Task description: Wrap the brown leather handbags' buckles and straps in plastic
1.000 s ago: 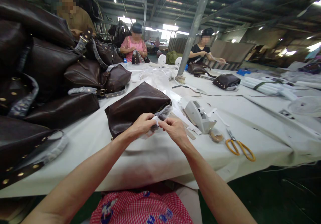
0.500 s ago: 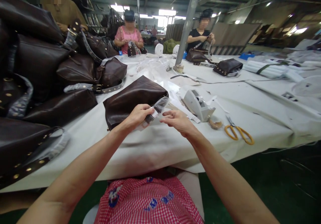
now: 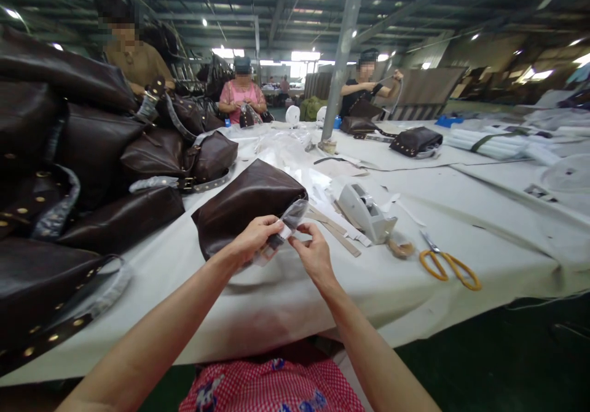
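Observation:
A dark brown leather handbag [image 3: 249, 200] lies on the white-covered table right in front of me. My left hand [image 3: 255, 237] is closed around the bag's strap [image 3: 294, 214], which is wrapped in clear plastic film. Below those fingers a buckle [image 3: 268, 251] shows through loose plastic. At the film's right edge, my right hand [image 3: 314, 253] has thumb and forefinger brought together in a pinch. Its fingertips touch the wrapping; how much of it they grip is partly hidden.
Right of the bag stand a grey tape dispenser [image 3: 366, 212], a tape roll [image 3: 401, 248] and orange-handled scissors [image 3: 449, 265]. Paper strips [image 3: 338, 233] lie beside the dispenser. Brown bags [image 3: 101, 135] are heaped at left. A metal post [image 3: 341, 61] rises from the table; several co-workers are beyond.
My right hand has come left to the plastic wrapping, and its fingers have closed into a pinch. The left hand keeps its grip. The view has tilted up slightly.

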Action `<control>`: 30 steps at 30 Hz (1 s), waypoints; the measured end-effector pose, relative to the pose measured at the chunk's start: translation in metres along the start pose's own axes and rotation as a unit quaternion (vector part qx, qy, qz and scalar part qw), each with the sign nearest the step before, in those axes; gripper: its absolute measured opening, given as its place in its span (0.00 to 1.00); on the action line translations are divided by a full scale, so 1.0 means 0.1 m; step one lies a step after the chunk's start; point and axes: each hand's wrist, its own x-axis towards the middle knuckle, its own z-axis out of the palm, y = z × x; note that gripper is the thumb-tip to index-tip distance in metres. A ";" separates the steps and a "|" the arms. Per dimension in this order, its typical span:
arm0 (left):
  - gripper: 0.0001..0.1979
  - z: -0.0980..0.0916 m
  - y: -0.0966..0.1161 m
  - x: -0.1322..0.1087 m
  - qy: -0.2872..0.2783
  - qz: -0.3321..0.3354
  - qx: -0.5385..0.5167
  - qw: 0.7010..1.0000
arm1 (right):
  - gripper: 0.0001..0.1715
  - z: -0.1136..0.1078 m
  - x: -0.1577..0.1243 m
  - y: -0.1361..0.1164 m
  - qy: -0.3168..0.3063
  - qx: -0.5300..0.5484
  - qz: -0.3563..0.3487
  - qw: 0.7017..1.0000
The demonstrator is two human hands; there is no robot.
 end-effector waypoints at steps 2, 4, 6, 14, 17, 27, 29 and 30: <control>0.16 0.01 -0.03 0.00 -0.001 0.003 -0.007 1.000 | 0.18 0.01 -0.03 0.01 0.024 -0.030 0.005 0.999; 0.16 0.02 -0.07 0.00 0.000 0.016 -0.015 1.000 | 0.16 0.03 -0.06 0.00 -0.006 0.002 0.022 1.000; 0.15 0.02 -0.10 -0.01 -0.002 0.035 -0.015 0.999 | 0.14 0.05 -0.10 -0.03 -0.059 0.105 0.073 0.990; 0.14 -0.05 -0.13 -0.13 -0.062 0.089 0.043 0.993 | 0.22 0.03 -0.24 -0.06 -0.275 0.488 0.291 0.776; 0.13 -0.09 -0.14 -0.11 -0.041 0.096 0.083 0.991 | 0.28 0.02 -0.23 -0.01 -0.351 0.519 0.314 0.714; 0.15 -0.20 0.00 -0.01 -0.089 -0.060 0.089 0.990 | 0.11 0.01 -0.49 -0.16 -0.320 0.532 0.324 0.714; 0.15 -0.24 0.11 -0.03 -0.095 -0.063 0.109 0.987 | 0.15 -0.01 -0.61 -0.17 -0.328 0.466 0.286 0.771; 0.15 -0.28 0.16 -0.04 -0.101 -0.053 0.125 0.986 | 0.16 -0.04 -0.65 -0.18 -0.330 0.400 0.256 0.816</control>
